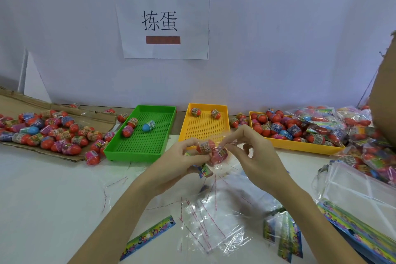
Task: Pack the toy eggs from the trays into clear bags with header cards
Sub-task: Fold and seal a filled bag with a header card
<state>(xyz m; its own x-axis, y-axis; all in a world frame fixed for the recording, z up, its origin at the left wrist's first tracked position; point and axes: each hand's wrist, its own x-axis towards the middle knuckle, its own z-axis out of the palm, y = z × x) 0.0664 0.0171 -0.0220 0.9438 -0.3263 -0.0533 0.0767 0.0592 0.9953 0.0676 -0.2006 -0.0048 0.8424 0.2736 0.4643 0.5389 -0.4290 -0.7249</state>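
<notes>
Above the near table, both hands are filling a bag.
The left hand (182,157) is gripping the eggs (211,150) in the clear bag (216,154); the right hand (255,156) is pinching its film, which risks slipping and spilling them.

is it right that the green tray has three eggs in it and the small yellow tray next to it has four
Not quite. The head view shows the green tray with three eggs, as you say, but the small yellow tray holds only two eggs, both near its far edge.
</notes>
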